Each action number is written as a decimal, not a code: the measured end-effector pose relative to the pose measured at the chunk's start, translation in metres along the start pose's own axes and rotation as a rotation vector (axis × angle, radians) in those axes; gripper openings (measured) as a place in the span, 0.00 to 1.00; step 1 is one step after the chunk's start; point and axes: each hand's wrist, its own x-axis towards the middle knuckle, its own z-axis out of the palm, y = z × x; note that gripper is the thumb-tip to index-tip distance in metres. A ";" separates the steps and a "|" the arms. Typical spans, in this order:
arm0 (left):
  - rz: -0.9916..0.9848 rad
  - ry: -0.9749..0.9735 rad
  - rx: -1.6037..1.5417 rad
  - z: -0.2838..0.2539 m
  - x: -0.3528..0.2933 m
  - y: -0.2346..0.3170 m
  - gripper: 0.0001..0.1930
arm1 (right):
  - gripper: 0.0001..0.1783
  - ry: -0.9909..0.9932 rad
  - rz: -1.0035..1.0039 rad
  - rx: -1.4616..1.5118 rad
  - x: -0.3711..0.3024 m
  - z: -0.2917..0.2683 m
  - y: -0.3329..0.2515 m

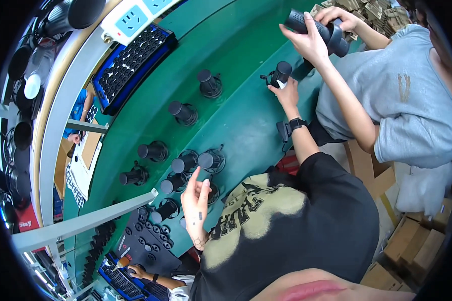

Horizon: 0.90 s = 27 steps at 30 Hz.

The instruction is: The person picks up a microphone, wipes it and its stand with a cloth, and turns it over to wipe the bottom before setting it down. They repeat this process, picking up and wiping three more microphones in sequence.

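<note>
My right hand (288, 96) is closed around the lower part of a black cylindrical device (282, 72) with a flat round top. A small white piece (281, 85), cloth or paper, shows at its fingers. To the left, my left hand (193, 203) is open, index finger and thumb apart, with nothing in it. Its index fingertip is close to a black device (211, 160) standing on the green work surface. Another device (185, 161) stands beside that one. Behind my left hand a further device (213, 193) is partly hidden.
More black devices (183, 113) stand along the green conveyor (150, 120). A co-worker in grey (386, 95) holds a perforated black cylinder (306, 24) to the right. A blue tray of round black parts (130, 62) lies across the belt. A metal bar (90, 220) crosses the left side.
</note>
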 end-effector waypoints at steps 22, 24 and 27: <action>0.465 -0.076 -0.621 0.001 -0.025 0.026 0.35 | 0.46 -0.933 -0.961 1.301 -0.169 -0.147 -0.148; 0.516 -0.003 -0.565 0.000 -0.028 0.032 0.33 | 0.46 -0.831 -0.905 1.303 -0.165 -0.159 -0.152; 0.503 0.046 -0.546 0.003 -0.033 0.043 0.31 | 0.46 -0.746 -1.026 1.308 -0.159 -0.176 -0.164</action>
